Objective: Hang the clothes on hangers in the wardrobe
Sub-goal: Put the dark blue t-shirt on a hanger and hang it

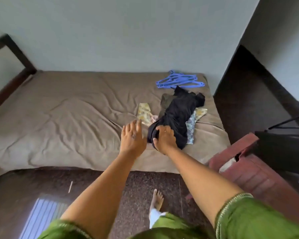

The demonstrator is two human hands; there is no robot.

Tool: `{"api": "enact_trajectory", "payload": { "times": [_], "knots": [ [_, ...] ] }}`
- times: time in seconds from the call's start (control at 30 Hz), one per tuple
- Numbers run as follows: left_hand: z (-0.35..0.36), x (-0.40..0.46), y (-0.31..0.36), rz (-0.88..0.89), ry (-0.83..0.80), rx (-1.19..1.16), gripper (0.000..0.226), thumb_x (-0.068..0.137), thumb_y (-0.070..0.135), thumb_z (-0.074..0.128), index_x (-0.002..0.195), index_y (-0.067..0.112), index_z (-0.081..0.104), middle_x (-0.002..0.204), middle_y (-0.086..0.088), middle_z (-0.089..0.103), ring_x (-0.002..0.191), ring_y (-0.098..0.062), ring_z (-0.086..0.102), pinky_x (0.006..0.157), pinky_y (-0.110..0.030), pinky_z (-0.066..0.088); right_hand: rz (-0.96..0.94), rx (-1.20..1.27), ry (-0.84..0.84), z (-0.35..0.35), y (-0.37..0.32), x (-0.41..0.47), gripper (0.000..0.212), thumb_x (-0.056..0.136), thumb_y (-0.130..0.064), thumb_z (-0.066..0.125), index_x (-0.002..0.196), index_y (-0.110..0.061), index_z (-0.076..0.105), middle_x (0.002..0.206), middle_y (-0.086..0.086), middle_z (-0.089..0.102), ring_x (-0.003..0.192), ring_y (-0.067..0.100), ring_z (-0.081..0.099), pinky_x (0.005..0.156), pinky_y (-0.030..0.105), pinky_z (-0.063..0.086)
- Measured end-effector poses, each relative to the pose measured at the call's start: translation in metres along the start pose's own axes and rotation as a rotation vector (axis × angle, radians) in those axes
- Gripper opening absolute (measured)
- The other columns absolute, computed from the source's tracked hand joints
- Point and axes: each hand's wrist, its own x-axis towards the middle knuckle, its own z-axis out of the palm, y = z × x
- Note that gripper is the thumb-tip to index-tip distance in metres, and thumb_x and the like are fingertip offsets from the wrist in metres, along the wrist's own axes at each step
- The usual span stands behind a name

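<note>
Right hand (164,138) has its grip on black garment (178,114); left hand (132,137) spread wide beside it

Two hands (148,138), one heap of clothes (177,114), several blue hangers (179,80).

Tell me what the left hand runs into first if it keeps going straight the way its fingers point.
Most likely the yellow floral cloth, which lies just past the left hand's fingertips on the bed. Depth is unclear, so it might brush the brown bedsheet first.
</note>
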Motion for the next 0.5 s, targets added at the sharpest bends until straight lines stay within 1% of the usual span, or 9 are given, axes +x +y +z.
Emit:
{"api": "enact_trajectory", "payload": {
  "times": [0.13, 0.2, 0.27, 0.3, 0.37, 0.43, 0.5],
  "knots": [
    [0.044, 0.089, 0.003, 0.088, -0.131, 0.013, 0.069, 0.095, 0.04, 0.043, 0.152, 0.012, 0.017, 0.154, -0.01, 0.028, 0.141, -0.029, 0.025, 0.118, -0.042, 0.016, 0.126, -0.028, -0.161, 0.021, 0.029, 0.095, 0.045, 0.094, -0.025, 0.053, 0.136, -0.027, 0.037, 0.143, 0.007, 0.031, 0.13, 0.031, 0.035, 0.1, 0.045, 0.04],
    [0.059, 0.122, -0.004, 0.153, -0.178, 0.063, 0.068, 0.096, 0.039, 0.043, 0.153, 0.012, 0.015, 0.152, -0.009, 0.03, 0.141, -0.028, 0.026, 0.118, -0.042, 0.016, 0.165, -0.028, -0.265, 0.028, 0.048, 0.13, 0.055, 0.093, -0.021, 0.051, 0.143, -0.035, 0.031, 0.15, 0.005, 0.027, 0.133, 0.03, 0.037, 0.102, 0.046, 0.04],
    [0.07, 0.148, -0.011, 0.217, -0.246, 0.098, 0.068, 0.096, 0.037, 0.044, 0.153, 0.01, 0.017, 0.147, -0.008, 0.037, 0.137, -0.028, 0.031, 0.118, -0.042, 0.016, 0.199, -0.04, -0.382, 0.038, 0.065, 0.154, 0.067, 0.093, -0.015, 0.049, 0.148, -0.039, 0.021, 0.157, 0.002, 0.019, 0.138, 0.031, 0.032, 0.105, 0.046, 0.039],
    [0.077, 0.159, -0.016, 0.238, -0.251, 0.101, 0.067, 0.096, 0.035, 0.045, 0.153, 0.01, 0.018, 0.146, -0.008, 0.039, 0.136, -0.028, 0.033, 0.118, -0.042, 0.016, 0.224, -0.05, -0.424, 0.044, 0.072, 0.164, 0.071, 0.092, -0.011, 0.048, 0.15, -0.039, 0.018, 0.159, 0.002, 0.015, 0.141, 0.031, 0.029, 0.107, 0.046, 0.038],
    [0.09, 0.183, -0.025, 0.23, -0.262, 0.071, 0.066, 0.094, 0.031, 0.047, 0.152, 0.012, 0.021, 0.146, -0.006, 0.04, 0.136, -0.027, 0.033, 0.117, -0.04, 0.017, 0.292, -0.063, -0.468, 0.055, 0.085, 0.183, 0.075, 0.091, -0.005, 0.046, 0.151, -0.037, 0.015, 0.161, 0.003, 0.009, 0.143, 0.03, 0.024, 0.108, 0.045, 0.037],
    [0.105, 0.209, -0.034, 0.178, -0.261, 0.009, 0.064, 0.092, 0.027, 0.051, 0.151, 0.015, 0.027, 0.147, -0.004, 0.04, 0.135, -0.025, 0.034, 0.115, -0.037, 0.02, 0.339, -0.055, -0.485, 0.066, 0.096, 0.201, 0.074, 0.091, -0.005, 0.046, 0.152, -0.036, 0.017, 0.161, 0.005, 0.006, 0.144, 0.03, 0.024, 0.109, 0.042, 0.037],
    [0.122, 0.235, -0.041, 0.193, -0.264, 0.022, 0.065, 0.091, 0.026, 0.052, 0.15, 0.016, 0.028, 0.146, -0.003, 0.041, 0.134, -0.026, 0.035, 0.114, -0.037, 0.022, 0.383, -0.066, -0.517, 0.076, 0.107, 0.22, 0.072, 0.092, -0.005, 0.043, 0.152, -0.036, 0.018, 0.162, 0.004, 0.002, 0.144, 0.031, 0.024, 0.109, 0.041, 0.037]
  ]
}}
